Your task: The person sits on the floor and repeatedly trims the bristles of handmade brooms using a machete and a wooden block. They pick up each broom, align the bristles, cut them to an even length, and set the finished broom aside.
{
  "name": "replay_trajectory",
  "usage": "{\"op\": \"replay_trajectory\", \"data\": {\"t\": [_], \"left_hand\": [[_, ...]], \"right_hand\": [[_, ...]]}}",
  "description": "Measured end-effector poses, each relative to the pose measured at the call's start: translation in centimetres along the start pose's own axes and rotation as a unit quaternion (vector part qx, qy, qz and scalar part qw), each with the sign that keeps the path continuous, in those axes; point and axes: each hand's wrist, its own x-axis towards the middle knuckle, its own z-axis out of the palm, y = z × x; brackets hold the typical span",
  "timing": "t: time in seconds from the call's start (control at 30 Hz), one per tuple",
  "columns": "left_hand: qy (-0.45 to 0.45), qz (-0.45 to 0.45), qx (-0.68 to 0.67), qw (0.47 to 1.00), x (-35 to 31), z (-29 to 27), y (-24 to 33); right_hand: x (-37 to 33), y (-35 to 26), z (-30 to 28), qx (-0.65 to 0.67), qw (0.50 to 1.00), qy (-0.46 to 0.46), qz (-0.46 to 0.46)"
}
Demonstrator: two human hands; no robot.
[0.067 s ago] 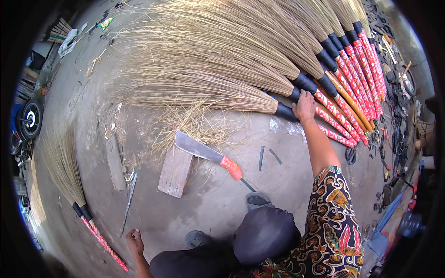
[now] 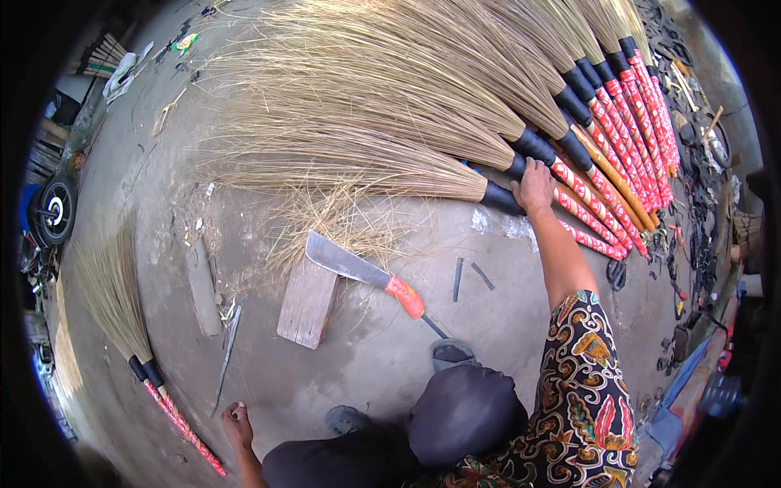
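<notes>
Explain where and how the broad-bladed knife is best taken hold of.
The broad-bladed knife is probably best gripped around its orange-red handle, coming from the lower right: the handle points that way, toward the person's right shoe, while the blade points to the upper left.

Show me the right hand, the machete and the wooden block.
Right hand point(image 2: 534, 188): head view, on the back of the hand.
Machete point(image 2: 368, 271): head view, on the blade near the handle.
Wooden block point(image 2: 307, 306): head view, on its upper face.
</notes>
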Motion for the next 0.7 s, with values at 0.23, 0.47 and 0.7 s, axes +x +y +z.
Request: {"op": "replay_trajectory", "data": {"t": [0.23,0.47,0.7], "left_hand": [[0.009,0.096,0.041,0.994,-0.7,0.3,4.3],[0.011,0.161,0.032,0.986,0.3,-0.1,11.1],[-0.026,0.298,-0.047,0.953,1.2,-1.6,21.2]], "right_hand": [[1.4,2.4,-0.6,0.022,0.994,0.042,-0.101],[2.5,5.3,-9.2,0.119,0.967,0.081,-0.210],[4.1,8.5,-30.2,-0.059,0.860,0.453,-0.228]]}}
